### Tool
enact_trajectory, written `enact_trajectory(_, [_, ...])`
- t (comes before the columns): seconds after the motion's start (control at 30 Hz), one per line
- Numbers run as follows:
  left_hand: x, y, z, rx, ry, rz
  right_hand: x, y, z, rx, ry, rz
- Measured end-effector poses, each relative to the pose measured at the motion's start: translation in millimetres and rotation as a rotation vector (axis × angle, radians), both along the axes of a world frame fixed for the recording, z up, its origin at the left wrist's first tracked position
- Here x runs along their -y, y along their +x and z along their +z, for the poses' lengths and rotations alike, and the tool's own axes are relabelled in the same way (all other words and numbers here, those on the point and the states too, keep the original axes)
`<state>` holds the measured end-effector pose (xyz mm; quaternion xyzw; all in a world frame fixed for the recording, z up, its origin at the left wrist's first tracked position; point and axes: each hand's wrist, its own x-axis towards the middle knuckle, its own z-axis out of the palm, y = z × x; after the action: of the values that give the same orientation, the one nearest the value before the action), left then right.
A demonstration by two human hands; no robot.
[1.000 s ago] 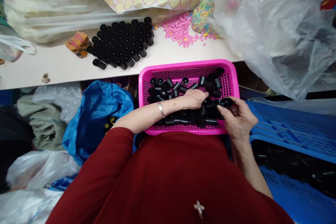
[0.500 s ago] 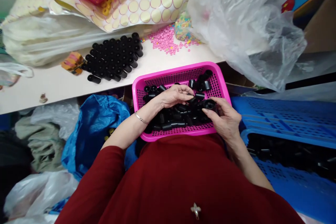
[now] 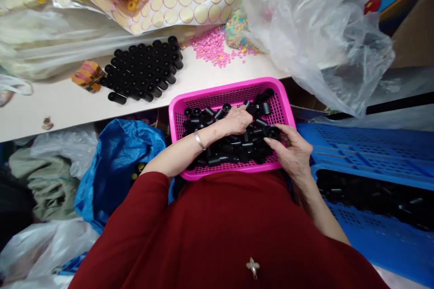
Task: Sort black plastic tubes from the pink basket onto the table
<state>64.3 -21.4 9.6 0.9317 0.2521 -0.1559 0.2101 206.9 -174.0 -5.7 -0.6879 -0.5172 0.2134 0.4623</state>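
Note:
A pink mesh basket (image 3: 174, 133) full of loose black plastic tubes (image 3: 247, 145) rests against my body. Over its middle, my left hand (image 3: 239, 119) reaches down among the tubes with its fingers curled, the fingertips hidden. Whatever it grips there, if anything, does not show. At the basket's right side, my right hand (image 3: 294, 149) pinches a round black cap-like tube (image 3: 272, 132) between thumb and fingers, its open end facing up.
On the white table (image 3: 142, 110) stand upright black tubes (image 3: 145, 70) in rows, beside an orange block (image 3: 87, 76). Pink beads (image 3: 213, 47) lie behind, near a clear plastic bag (image 3: 305, 31). Blue crates (image 3: 366, 149) are at right, a blue sack (image 3: 108, 176) at left.
My left hand has moved slightly right and deeper among the tubes, its fingers now curled downward. My right hand keeps its black tube in nearly the same place.

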Motion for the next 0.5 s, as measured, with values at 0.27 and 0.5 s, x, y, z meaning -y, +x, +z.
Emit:
enact_trajectory(0.27, [-14.8, -21.1, -4.9, 0.306, -0.342, 0.29, 1.9, -1.2, -3.9, -0.152, 0.036, -0.053])
enact_trajectory(0.5, [-10.8, -55.7, 13.6, 0.688, -1.11, 0.531, -6.1, -7.5, 13.5, 0.014, 0.096, 0.041])
